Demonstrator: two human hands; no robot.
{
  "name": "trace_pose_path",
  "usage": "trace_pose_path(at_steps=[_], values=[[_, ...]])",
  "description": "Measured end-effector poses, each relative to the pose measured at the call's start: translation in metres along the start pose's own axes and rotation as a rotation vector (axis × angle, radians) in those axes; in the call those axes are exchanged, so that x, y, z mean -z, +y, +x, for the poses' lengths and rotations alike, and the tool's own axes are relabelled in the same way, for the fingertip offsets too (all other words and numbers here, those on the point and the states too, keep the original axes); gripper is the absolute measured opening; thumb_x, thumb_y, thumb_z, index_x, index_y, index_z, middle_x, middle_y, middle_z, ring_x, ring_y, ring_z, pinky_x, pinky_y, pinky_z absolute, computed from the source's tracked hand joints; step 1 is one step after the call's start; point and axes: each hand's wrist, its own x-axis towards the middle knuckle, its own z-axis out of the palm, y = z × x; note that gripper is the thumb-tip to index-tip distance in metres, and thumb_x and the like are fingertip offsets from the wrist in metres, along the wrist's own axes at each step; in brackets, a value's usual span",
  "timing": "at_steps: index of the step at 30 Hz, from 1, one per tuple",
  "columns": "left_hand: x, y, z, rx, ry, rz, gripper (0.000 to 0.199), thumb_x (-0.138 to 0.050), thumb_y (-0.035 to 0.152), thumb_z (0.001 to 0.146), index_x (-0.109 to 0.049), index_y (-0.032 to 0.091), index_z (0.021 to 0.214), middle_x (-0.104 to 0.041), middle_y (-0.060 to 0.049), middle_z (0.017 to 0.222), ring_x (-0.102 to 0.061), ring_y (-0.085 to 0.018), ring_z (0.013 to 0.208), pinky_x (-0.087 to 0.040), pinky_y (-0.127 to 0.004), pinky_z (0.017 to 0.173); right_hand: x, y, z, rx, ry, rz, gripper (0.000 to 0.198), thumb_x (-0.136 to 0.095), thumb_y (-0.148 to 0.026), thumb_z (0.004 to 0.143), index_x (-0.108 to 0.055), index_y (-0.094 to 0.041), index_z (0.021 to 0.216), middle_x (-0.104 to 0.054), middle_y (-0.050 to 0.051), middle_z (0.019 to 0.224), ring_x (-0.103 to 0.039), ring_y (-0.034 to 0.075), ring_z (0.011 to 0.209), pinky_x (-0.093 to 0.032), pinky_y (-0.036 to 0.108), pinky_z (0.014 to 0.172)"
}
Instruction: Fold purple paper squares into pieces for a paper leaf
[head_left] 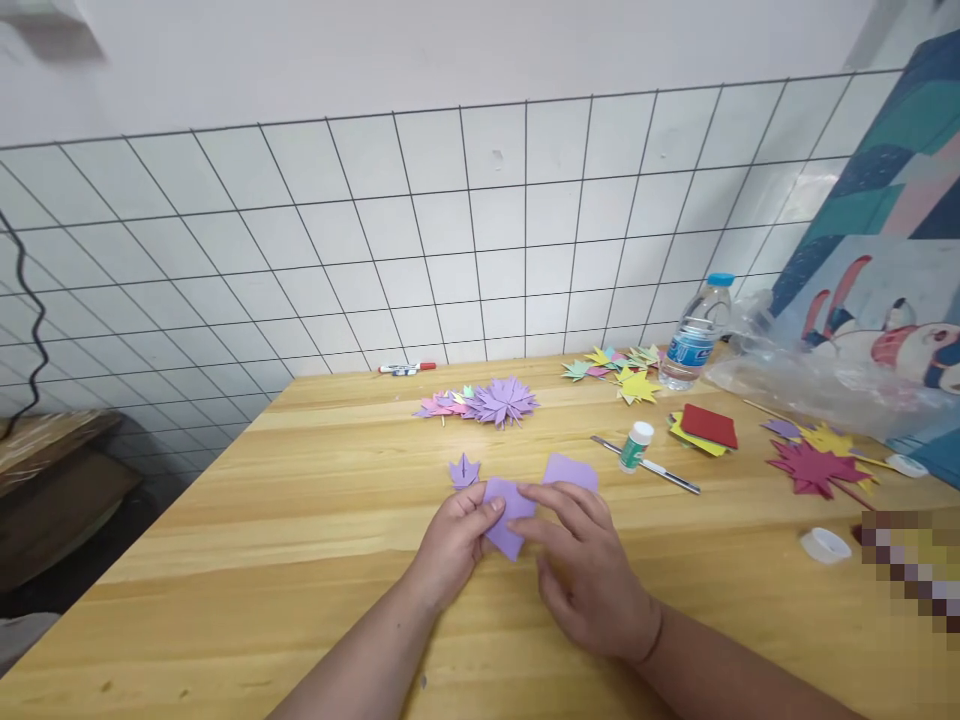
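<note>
Left hand (pixel 452 535) with some fingers hidden behind purple paper (pixel 502 537), another sheet (pixel 568 470) partly covered by the right hand (pixel 589 560), forearms (pixel 360 640) cut off below, print on bottle (pixel 691 345) and glue stick (pixel 636 447) too small to read, pixelated thing (pixel 919 570) cut off at the right edge

From where I stand, the table (pixel 300 560) looks like wood: grained, smooth, low sheen. Far wall (pixel 427 230): tiled, smooth, faintly glossy. Near sheet (pixel 511 543): paper, smooth, matt. Far flower (pixel 504 400): layered paper, matt. Bottle (pixel 690 340), far right: clear plastic, glossy. Bag (pixel 810 385), to its right: thin plastic film, crinkled, shiny. Glue stick (pixel 636 448), right: smooth plastic. Knife (pixel 671 477) beside it: metallic sheen.
</note>
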Motion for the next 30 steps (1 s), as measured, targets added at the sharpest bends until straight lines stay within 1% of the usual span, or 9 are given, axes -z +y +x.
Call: trace_pose_path(at_steps=[2,5,10,13,16,20,23,25,30], values=[[0.001,-0.002,0.002,-0.018,0.025,0.018,0.019,-0.066,0.029,0.074,-0.064,0.014,0.086,-0.064,-0.003,0.073,-0.055,-0.009,0.063,-0.044,-0.02,0.061,0.001,0.002,0.002,-0.028,-0.058,0.006,0.049,-0.052,-0.009,0.067,-0.06,-0.03,0.11,-0.044,0.002,0.135,-0.038,0.026,0.121,-0.032,0.046,0.098],[0.004,-0.005,0.003,-0.023,0.009,0.142,0.021,-0.063,0.032,0.077,-0.063,0.013,0.086,-0.063,-0.004,0.074,-0.055,-0.011,0.066,-0.043,-0.022,0.063,0.0,0.009,0.003,-0.054,-0.057,0.028,0.038,-0.055,-0.011,0.071,-0.064,-0.032,0.101,-0.042,0.001,0.135,-0.035,0.027,0.123,-0.032,0.047,0.099],[0.004,-0.007,0.0,-0.001,-0.06,0.372,0.025,-0.056,0.037,0.081,-0.06,0.013,0.082,-0.058,-0.002,0.069,-0.052,-0.012,0.062,-0.042,-0.023,0.06,-0.002,0.015,0.002,-0.149,-0.033,0.163,0.016,-0.055,-0.018,0.08,-0.067,-0.03,0.082,-0.051,0.003,0.124,-0.043,0.023,0.117,-0.035,0.042,0.096],[0.003,-0.006,-0.003,-0.015,-0.128,0.448,0.032,-0.049,0.042,0.084,-0.061,0.013,0.088,-0.059,-0.005,0.074,-0.054,-0.014,0.069,-0.043,-0.025,0.064,-0.004,0.016,0.003,-0.27,-0.047,0.276,0.009,-0.055,-0.02,0.08,-0.062,-0.025,0.081,-0.059,0.005,0.113,-0.051,0.02,0.107,-0.04,0.036,0.09],[0.002,-0.007,-0.005,-0.048,-0.148,0.515,0.034,-0.057,0.042,0.079,-0.06,0.015,0.1,-0.061,-0.006,0.087,-0.054,-0.016,0.077,-0.043,-0.026,0.068,-0.006,0.017,0.003,-0.335,-0.043,0.358,0.004,-0.056,-0.018,0.079,-0.057,-0.022,0.079,-0.064,0.003,0.097,-0.056,0.017,0.097,-0.043,0.031,0.084],[-0.001,-0.008,-0.005,-0.005,-0.101,0.589,0.03,-0.056,0.037,0.081,-0.058,0.016,0.102,-0.06,-0.004,0.082,-0.053,-0.013,0.071,-0.042,-0.025,0.067,-0.009,0.016,0.002,-0.474,-0.077,0.444,0.006,-0.056,-0.02,0.078,-0.054,-0.022,0.083,-0.064,0.002,0.089,-0.059,0.014,0.078,-0.046,0.026,0.069],[-0.003,-0.008,-0.005,0.022,-0.086,0.504,0.029,-0.057,0.035,0.081,-0.052,0.018,0.104,-0.061,-0.004,0.083,-0.054,-0.013,0.072,-0.044,-0.025,0.067,-0.01,0.015,0.001,-0.596,-0.087,0.467,0.027,-0.057,-0.024,0.077,-0.052,-0.023,0.103,-0.063,0.001,0.09,-0.057,0.012,0.063,-0.046,0.023,0.057],[-0.003,-0.008,-0.005,0.03,-0.074,0.479,0.026,-0.057,0.034,0.081,-0.05,0.018,0.1,-0.061,-0.003,0.081,-0.055,-0.013,0.071,-0.044,-0.025,0.067,-0.009,0.015,0.0,-0.587,-0.124,0.452,0.026,-0.056,-0.026,0.078,-0.054,-0.024,0.104,-0.064,0.001,0.087,-0.056,0.012,0.061,-0.044,0.023,0.055],[-0.003,-0.008,-0.005,0.014,-0.093,0.532,0.027,-0.053,0.038,0.083,-0.055,0.016,0.098,-0.06,-0.004,0.08,-0.054,-0.013,0.072,-0.044,-0.024,0.065,-0.008,0.015,0.002,-0.541,-0.185,0.394,0.013,-0.051,-0.028,0.081,-0.061,-0.021,0.077,-0.063,0.0,0.07,-0.053,0.013,0.061,-0.039,0.023,0.055]])
